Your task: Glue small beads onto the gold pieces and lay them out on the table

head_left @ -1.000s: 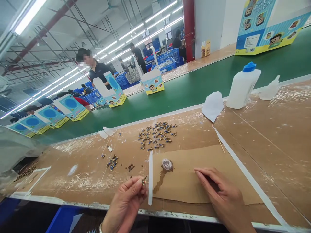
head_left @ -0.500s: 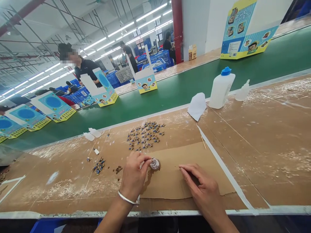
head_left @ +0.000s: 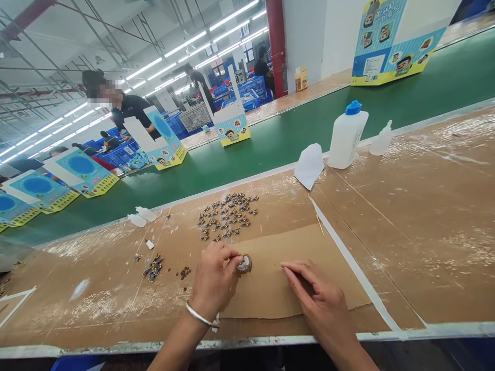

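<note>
1. My left hand point(head_left: 214, 275): fingers bunched, tips at the rim of a small glass jar point(head_left: 244, 264). I can't tell whether they grip the jar or something hidden between them. A metal bangle point(head_left: 200, 315) sits on that wrist.
2. My right hand point(head_left: 320, 293): open, fingers loosely extended, lying on a cardboard sheet point(head_left: 294, 252), holding nothing.
3. Jar: upright at the sheet's left edge, brown-stained, right against my left fingertips.
4. Left of the hands, on the brown paper bench cover point(head_left: 96, 309): a spread of small brass-and-blue parts point(head_left: 226, 216), a smaller heap of them point(head_left: 153, 268), and a few brown beads point(head_left: 184, 273).
5. Farther right: a white plastic bottle with a blue cap point(head_left: 347, 135), a smaller squeeze bottle point(head_left: 382, 140), a white cloth point(head_left: 309, 166).
6. Beyond the bench: a green conveyor belt point(head_left: 270, 149) carrying a printed display box point(head_left: 232, 129). Past it stands a person in a dark shirt point(head_left: 131, 113).
</note>
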`<state>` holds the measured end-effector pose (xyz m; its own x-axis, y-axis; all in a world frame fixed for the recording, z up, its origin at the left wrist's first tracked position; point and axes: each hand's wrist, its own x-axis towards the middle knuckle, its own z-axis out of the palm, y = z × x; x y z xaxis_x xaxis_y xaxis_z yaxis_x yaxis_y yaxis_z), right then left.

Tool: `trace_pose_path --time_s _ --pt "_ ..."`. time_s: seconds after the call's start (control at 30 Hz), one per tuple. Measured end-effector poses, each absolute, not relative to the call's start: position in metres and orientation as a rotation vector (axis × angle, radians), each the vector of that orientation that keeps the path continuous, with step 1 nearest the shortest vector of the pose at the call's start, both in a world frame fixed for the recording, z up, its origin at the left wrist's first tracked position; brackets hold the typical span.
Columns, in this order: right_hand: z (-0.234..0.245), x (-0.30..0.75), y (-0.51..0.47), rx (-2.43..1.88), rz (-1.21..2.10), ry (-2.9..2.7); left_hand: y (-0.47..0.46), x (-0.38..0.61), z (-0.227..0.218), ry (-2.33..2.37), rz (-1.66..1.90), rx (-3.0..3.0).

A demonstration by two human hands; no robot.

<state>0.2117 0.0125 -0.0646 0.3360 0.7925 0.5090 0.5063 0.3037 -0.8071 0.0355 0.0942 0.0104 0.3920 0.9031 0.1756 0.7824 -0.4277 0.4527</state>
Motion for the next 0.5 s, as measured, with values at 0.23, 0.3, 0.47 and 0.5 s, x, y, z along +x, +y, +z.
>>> trace_pose_path --time_s 0.23,0.3,0.47,0.5 --pt "-0.073 0.213 0.010 -1.365 0.313 -1.316 0.077 0.006 0.021 1.485 0.772 1.791" --pt "-0.076 0.214 0.008 -1.383 0.322 -1.321 0.067 -0.013 0.017 1.568 0.851 1.680" --pt "-0.077 0.217 0.002 -1.433 0.248 -1.381 0.043 -0.062 -0.003 1.953 1.086 1.497" --pt "-0.075 0.217 0.001 -1.429 0.214 -1.401 0.040 -0.070 -0.008 2.001 1.091 1.498"
